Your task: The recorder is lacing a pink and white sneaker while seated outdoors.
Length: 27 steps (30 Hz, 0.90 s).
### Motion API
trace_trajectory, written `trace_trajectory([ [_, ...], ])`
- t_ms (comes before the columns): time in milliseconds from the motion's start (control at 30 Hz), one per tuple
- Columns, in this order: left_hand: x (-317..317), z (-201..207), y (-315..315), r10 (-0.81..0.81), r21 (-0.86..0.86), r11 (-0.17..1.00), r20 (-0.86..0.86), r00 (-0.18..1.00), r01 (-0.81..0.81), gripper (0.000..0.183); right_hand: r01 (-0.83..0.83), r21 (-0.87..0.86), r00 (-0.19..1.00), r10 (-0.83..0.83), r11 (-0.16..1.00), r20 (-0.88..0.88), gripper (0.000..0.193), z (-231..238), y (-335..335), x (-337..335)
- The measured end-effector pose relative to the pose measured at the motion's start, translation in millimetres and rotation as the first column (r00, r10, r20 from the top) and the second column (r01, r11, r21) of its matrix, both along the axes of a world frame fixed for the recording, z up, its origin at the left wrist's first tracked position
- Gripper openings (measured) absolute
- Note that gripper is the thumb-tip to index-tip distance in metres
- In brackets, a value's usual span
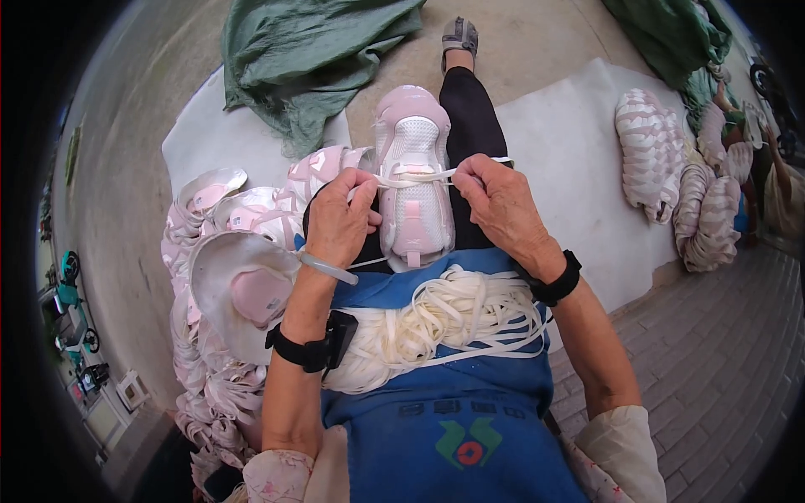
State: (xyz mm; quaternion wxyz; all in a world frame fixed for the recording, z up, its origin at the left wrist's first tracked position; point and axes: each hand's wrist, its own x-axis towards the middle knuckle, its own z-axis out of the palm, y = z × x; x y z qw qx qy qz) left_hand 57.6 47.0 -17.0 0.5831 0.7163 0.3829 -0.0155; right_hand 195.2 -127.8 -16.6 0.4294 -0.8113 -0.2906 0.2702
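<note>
A pink and white mesh shoe upper (415, 138) lies lengthwise between my legs, its rounded pink end pointing away from me. A flat white shoelace (416, 178) crosses its middle. On the left side, my left hand (342, 216) pinches one stretch of the lace with curled fingers. My right hand (503, 204) is closed on the other stretch, with thumb and fingers pressed together. Between the two hands the lace runs nearly straight. A big tangle of loose white laces (444, 323) rests on the blue apron (453, 453) over my lap.
Stacked pink and white uppers (226, 277) crowd my left side. More bundled uppers (651, 155) lie at the right on white sheeting (570, 193). Green cloth (310, 59) spreads at the far left. Another person (784, 193) is partly visible at the right rim. Scooters (75, 302) stand far left.
</note>
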Motion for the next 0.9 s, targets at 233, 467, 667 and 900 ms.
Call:
trace_trajectory([
  [233, 3.4, 2.4, 1.3, 0.039, -0.129, 0.991, -0.025, 0.999, -0.041, 0.024, -0.094, 0.027, 0.981, 0.088, 0.995, 0.171, 0.011, -10.0, -4.4, -1.8],
  [467, 5.9, 4.0, 2.6, 0.020, -0.063, 0.998, -0.013, 1.000, -0.021, 0.021, -0.107, 0.005, 0.958, 0.101, 0.994, 0.268, 0.009, -8.1, -0.6, 0.0],
  [667, 10.5, -4.6, 9.2, -0.166, 0.243, 0.959, 0.063, 0.984, 0.146, 0.016, -0.172, -0.056, 0.926, 0.181, 0.983, 0.332, 0.008, -7.0, -1.1, 1.2],
  [900, 17.9, 2.7, 13.7, -0.224, 0.216, 0.953, 0.023, 0.974, 0.214, 0.012, -0.239, -0.234, 0.853, 0.319, 0.943, 0.414, 0.013, 9.1, 9.0, 0.7],
])
